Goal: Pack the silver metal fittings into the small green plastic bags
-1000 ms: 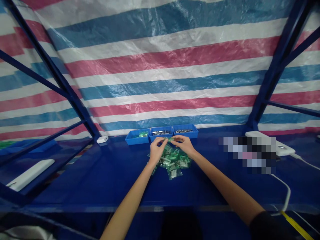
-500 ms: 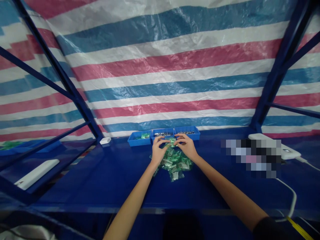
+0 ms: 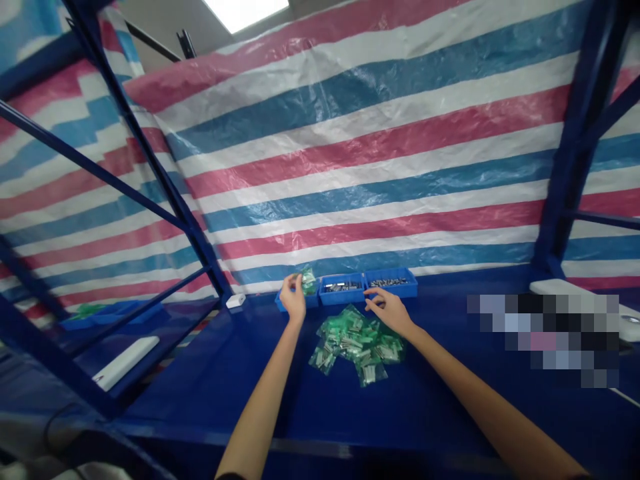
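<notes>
A small green packet (image 3: 310, 283) stands up at the left blue bin (image 3: 311, 303), its top edge above the rim. The left hand (image 3: 294, 297) has it by its left side, thumb and fingertips drawn together in a narrow pinch; the exact contact is too small to make out. This hand is upright over the bin's near side, wrist roughly straight, and the left forearm (image 3: 264, 393) slants up from the bottom edge of the view.

The right hand (image 3: 389, 311) appears to hold nothing. Its fingers curve loosely leftward, with a modest gap between thumb and index finger, and the fingertips hang just in front of where the middle bin (image 3: 343, 288) and the right bin (image 3: 393, 283) meet. The right forearm (image 3: 465, 383) comes in on a long diagonal from the lower right. Both these bins contain small metal parts.

Between the forearms, nearer the body than the bins, lies a loose pile of green packets (image 3: 353, 337), well apart from the left hand and near the right one. All this is on a blue table (image 3: 320, 413). A small white box (image 3: 235, 301) sits left of the bins, and a striped sheet (image 3: 370, 160) hangs behind.
</notes>
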A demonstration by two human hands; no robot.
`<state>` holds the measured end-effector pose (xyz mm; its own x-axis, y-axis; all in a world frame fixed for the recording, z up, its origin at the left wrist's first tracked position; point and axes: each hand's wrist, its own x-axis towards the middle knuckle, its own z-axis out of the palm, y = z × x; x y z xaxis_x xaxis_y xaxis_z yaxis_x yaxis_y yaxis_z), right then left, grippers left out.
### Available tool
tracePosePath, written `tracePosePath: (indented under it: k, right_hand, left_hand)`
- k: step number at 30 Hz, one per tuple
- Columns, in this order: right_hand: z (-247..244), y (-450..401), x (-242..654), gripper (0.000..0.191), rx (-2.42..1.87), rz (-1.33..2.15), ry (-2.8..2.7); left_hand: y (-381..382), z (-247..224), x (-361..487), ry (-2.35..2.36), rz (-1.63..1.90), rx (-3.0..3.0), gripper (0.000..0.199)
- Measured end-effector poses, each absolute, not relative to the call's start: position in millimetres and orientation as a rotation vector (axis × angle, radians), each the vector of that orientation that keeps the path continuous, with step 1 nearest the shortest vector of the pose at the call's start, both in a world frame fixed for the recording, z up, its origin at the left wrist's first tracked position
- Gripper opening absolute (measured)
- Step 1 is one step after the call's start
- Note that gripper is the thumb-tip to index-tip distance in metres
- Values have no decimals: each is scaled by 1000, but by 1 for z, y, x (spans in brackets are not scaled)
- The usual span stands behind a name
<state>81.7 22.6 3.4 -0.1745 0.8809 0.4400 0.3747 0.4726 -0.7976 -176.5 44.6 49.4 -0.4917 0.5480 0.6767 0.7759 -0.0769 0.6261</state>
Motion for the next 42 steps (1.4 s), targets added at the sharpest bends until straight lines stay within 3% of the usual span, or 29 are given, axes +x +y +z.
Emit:
tracePosePath:
  k: [5, 12, 16, 21, 28, 36, 42]
  right_hand:
    - [6, 25, 88, 24, -1147, 538, -1861]
    - [15, 21, 87, 22, -1101, 456, -1980]
    - [14, 21, 86, 20, -1115, 489, -2044]
    - [6, 20, 84, 28, -1152, 495, -2115]
    - [-5, 17, 76, 40, -1149, 471, -2115]
    - [-1, 22, 71, 32, -908, 928, -1730]
    - [11, 0, 65, 21, -838, 682, -1774]
  left_hand:
    - [63, 62, -227, -2153, -1306, -1357, 26]
    - [62, 41, -249, -2260, -980, -1449, 19]
    - [63, 41, -243, -2223, -921, -1497, 25]
    - [45, 47, -212, -1928, -1047, -1640, 24]
    - [-8, 18, -139, -1768, -1140, -2480, 24]
    - [-38, 8, -117, -2022, -1304, -2378, 37]
    - [-43, 18, -110, -1788, -1550, -2529, 26]
